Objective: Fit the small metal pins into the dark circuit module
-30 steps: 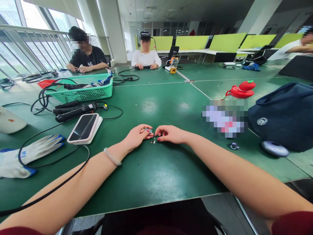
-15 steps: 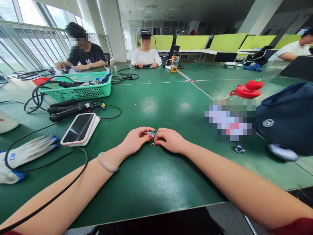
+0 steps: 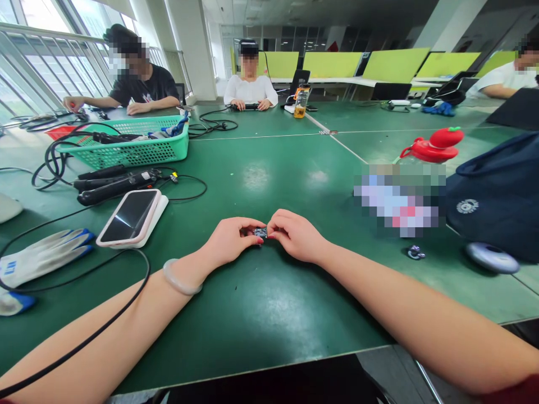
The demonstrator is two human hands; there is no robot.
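Note:
Near the middle of the green table [image 3: 269,314], my left hand [image 3: 229,241] pinches a small flat blue-grey piece [image 3: 260,232] with light markings, gripping it between thumb and fingers. It is too small to tell its kind. My right hand [image 3: 297,235] is closed in a pinch, with its fingertips meeting the right end of that piece. Whatever else those right fingers may hold is hidden. Both hands are just above the tabletop, close together.
On the left lie a phone [image 3: 130,219], work gloves [image 3: 46,252], black handheld devices [image 3: 113,188] and a green basket [image 3: 138,151]. A cable crosses my left forearm. To the right are a red-lidded bottle [image 3: 433,148], a dark bag [image 3: 501,202] and a rounded case [image 3: 492,258]. People sit beyond.
My right hand has risen slightly, bringing its fingertips to the piece's right end. A tiny silver-and-red part visible under those fingers before no longer shows. My view has tilted down slightly.

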